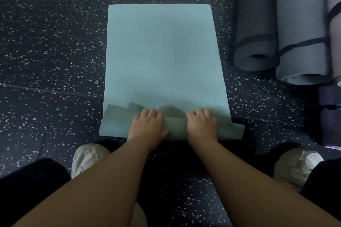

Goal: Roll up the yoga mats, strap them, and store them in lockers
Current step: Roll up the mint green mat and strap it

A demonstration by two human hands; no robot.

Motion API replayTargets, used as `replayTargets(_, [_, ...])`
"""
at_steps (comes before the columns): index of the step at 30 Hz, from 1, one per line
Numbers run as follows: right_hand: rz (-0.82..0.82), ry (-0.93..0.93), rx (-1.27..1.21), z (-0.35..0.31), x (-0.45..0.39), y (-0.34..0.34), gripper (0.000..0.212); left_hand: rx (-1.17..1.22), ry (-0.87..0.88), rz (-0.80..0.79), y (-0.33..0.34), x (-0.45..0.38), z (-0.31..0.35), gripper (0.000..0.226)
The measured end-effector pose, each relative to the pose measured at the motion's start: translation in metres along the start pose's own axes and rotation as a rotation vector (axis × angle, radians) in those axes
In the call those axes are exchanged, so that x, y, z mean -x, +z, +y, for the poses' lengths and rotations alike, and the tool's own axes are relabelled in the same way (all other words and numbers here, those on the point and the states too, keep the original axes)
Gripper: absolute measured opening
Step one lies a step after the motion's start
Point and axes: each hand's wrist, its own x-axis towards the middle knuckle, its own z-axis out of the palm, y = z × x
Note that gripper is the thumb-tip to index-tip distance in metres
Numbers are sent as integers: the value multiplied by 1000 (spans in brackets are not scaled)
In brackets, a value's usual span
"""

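A light blue yoga mat [162,55] lies flat on the dark speckled floor, stretching away from me. Its near end is folded over into the start of a roll [175,127], uneven at the left and sticking out past the mat's edge at the right. My left hand [147,123] and my right hand [201,122] sit side by side on the middle of that roll, fingers curled over its far side.
Two rolled grey mats [256,24] [302,24] with black straps lie at the right, a pinkish rolled mat [335,29] beyond them. A dark purple object [329,114] sits at the right edge. My shoes [86,156] [297,166] flank the near floor.
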Motion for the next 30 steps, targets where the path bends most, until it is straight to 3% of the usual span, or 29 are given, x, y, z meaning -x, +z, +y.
replayTargets(4, [72, 55, -41, 7, 16, 11, 24, -33, -14, -80, 6, 5, -3, 66])
replayTargets(9, [153, -114, -141, 15, 32, 25, 43, 22, -66, -105, 16, 19, -2, 63])
replayTargets(12, [35, -166, -153, 16, 40, 29, 54, 58, -55, -82, 21, 23, 0, 61])
replayTargets(16, [-98, -219, -50, 17, 40, 25, 48, 64, -7, -89, 24, 24, -4, 62])
replayTargets(25, [80, -104, -83, 18, 51, 28, 50, 63, 12, -42, 24, 32, -7, 30])
replayTargets(30, [188, -89, -113, 18, 57, 29, 45, 42, -2, 109, 33, 33, -9, 22])
